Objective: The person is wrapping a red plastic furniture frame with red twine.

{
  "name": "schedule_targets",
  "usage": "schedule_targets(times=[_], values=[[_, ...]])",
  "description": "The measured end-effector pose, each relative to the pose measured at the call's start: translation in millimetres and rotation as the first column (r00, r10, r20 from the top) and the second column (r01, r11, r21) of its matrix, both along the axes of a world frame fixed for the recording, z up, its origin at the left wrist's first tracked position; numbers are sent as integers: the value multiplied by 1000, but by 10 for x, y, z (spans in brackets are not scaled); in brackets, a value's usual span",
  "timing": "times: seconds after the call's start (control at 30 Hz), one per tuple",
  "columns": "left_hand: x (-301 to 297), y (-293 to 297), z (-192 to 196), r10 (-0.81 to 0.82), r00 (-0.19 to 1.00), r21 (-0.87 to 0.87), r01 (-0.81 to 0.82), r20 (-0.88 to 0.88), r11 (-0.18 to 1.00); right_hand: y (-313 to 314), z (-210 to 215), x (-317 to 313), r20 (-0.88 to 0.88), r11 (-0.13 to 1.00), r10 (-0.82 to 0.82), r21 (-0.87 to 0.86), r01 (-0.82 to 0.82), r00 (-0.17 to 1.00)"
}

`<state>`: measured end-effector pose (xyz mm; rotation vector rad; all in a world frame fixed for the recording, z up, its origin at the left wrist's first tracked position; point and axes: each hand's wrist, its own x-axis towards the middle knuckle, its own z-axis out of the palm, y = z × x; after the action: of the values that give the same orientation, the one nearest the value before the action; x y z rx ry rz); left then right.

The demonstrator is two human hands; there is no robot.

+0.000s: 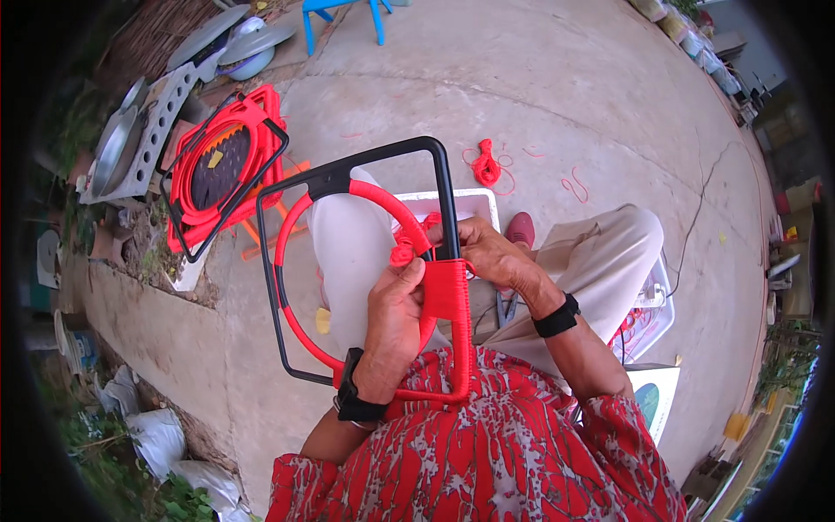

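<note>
A black tubular frame (444,187) with a round ring inside it rests tilted over my lap. Red cord is wound tightly round the ring and in a broad red band (446,291) across the frame's right side. My left hand (391,317) grips the frame beside this band, thumb on top. Just above the thumb sits a small bunch of red cord (402,253). At the frame's right tube, my right hand (489,250) has its fingers curled closed by the cord; the tube partly covers its fingertips, and what they pinch is hidden.
Similar red-wound frames (217,165) are stacked at the left. A red cord hank (486,165) lies on the concrete ahead, with loose strands around it. A white foam box (478,204) stands between my legs, pliers (507,306) nearer me. A blue stool (380,24) stands far off.
</note>
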<state>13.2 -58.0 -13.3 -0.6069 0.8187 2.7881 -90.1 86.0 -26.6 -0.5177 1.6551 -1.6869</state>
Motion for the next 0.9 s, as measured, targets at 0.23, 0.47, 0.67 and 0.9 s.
schedule_targets(times=[0.23,0.47,0.67,0.9], values=[[-1,31,-77,21,1000,-86,-19,22,996,15,-139,38,-51,999,22,36,-20,998],[14,28,-83,41,998,-58,-38,54,998,-1,44,122,-109,995,28,-91,-38,994],[33,31,-43,101,992,-60,-97,73,993,372,387,218,-112,880,-387,253,403,915],[10,101,-25,135,990,-119,-131,29,984,404,226,589,-1,969,-190,159,188,982]])
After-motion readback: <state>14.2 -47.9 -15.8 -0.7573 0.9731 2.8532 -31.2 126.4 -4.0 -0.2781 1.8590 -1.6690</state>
